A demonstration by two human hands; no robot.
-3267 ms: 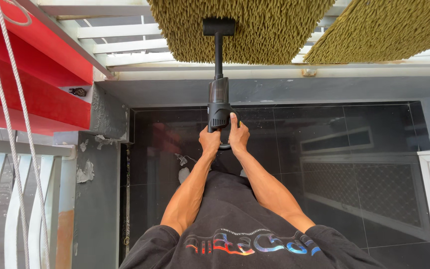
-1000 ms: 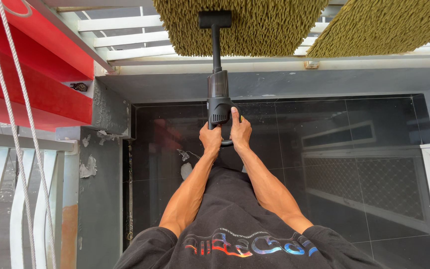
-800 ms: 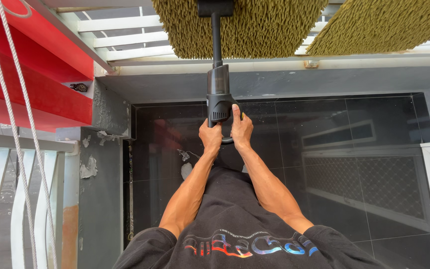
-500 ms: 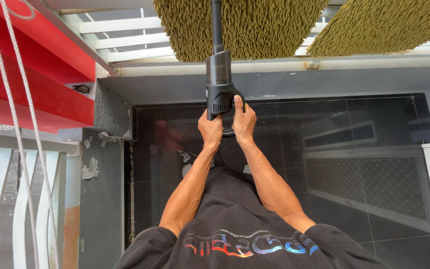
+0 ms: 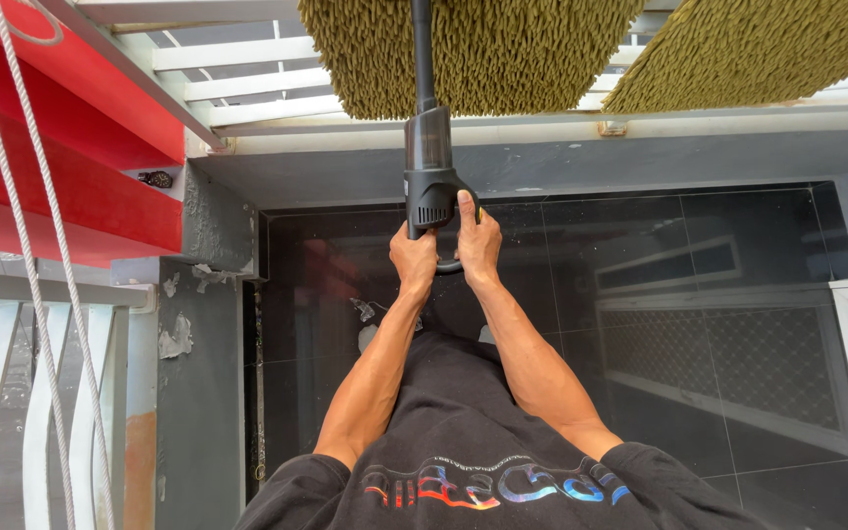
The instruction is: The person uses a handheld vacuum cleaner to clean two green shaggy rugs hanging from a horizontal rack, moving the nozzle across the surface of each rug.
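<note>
A black handheld vacuum (image 5: 430, 191) is held out in front of the body, toward 12 o'clock, with its thin tube running up and out of the top edge across a shaggy olive mat (image 5: 473, 54) draped over a white railing (image 5: 247, 83). The left hand (image 5: 414, 260) and the right hand (image 5: 478, 245) are both closed around the looped handle at the rear of the body, the left at 9 o'clock of the handle, the right at 3 o'clock with its thumb laid up along the housing; each grip is wrapped tight, with nothing else held. The vacuum is judged rigid and of moderate weight, nose-heavy because of the long tube, so a hold at the handle with both hands seems apt; the plastic shell looks smooth and could slip in a loose grasp. The mat is judged soft, limp and thick-piled, likely to drag at the nozzle. The body of the vacuum shows a smoky translucent dust cup above a vented motor housing. A second mat (image 5: 758, 54) hangs at 2 o'clock, a red panel (image 5: 61, 147) at 10 o'clock, and a dark tiled floor (image 5: 689, 294) lies below.
</note>
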